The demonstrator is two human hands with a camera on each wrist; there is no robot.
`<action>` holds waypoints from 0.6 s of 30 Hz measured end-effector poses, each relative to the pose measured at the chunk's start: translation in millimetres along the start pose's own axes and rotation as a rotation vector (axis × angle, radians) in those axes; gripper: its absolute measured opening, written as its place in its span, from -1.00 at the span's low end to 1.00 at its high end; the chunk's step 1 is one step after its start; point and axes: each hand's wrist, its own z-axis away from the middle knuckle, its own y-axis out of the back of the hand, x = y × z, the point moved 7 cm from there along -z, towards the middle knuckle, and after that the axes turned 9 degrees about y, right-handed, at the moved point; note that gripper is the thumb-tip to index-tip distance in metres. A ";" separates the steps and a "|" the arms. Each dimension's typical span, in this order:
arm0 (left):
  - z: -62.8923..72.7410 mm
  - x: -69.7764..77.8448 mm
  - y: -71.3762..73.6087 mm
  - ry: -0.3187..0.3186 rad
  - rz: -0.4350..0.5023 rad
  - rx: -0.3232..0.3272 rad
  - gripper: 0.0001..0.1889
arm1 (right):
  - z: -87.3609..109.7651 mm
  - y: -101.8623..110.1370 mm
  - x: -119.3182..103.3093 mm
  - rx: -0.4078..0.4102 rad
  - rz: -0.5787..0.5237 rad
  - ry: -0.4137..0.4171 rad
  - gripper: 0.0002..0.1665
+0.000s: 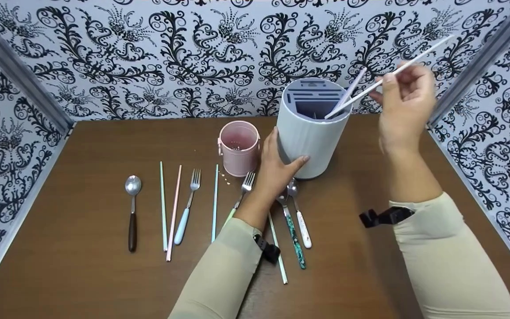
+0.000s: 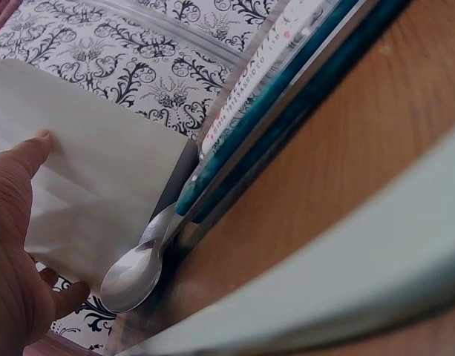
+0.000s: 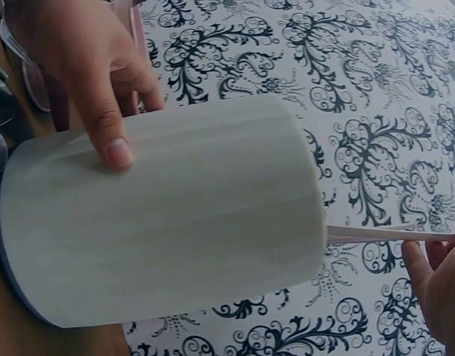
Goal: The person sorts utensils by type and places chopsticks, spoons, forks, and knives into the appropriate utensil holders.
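Note:
My left hand (image 1: pixel 276 173) grips the lower left side of a white cylindrical utensil holder (image 1: pixel 319 139), its thumb lying across the front. The holder's grey slotted top (image 1: pixel 312 94) has a larger opening toward the front. Between thumb and fingers, my right hand (image 1: pixel 407 99) pinches a white chopstick (image 1: pixel 427 52) that slants down, its lower tip over the opening. A lilac chopstick (image 1: pixel 356 84) leans in that same opening. In the left wrist view, a metal spoon (image 2: pixel 134 274) with a teal handle lies beside the holder's base.
Left of the holder stands a pink cup (image 1: pixel 238 161). Across the brown table (image 1: pixel 91 186) lie a dark-handled spoon (image 1: pixel 133 208), a blue-handled fork (image 1: pixel 186 217), a green-handled fork (image 1: pixel 246 184), a white-handled spoon (image 1: pixel 303 228) and several chopsticks. Patterned walls (image 1: pixel 171 57) enclose the table.

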 end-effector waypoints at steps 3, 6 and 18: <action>0.3 0.0 -0.4 -0.001 -0.010 -0.002 0.14 | 1.1 -0.8 14.7 -0.031 0.023 -0.010 -0.77; 0.3 -0.3 -0.4 0.005 -0.010 -0.002 0.14 | 2.2 -1.2 28.6 -0.066 0.047 0.005 -0.77; 1.4 0.8 0.7 0.002 -0.011 -0.002 0.15 | 7.9 -7.1 58.7 -0.181 0.200 -0.015 -0.77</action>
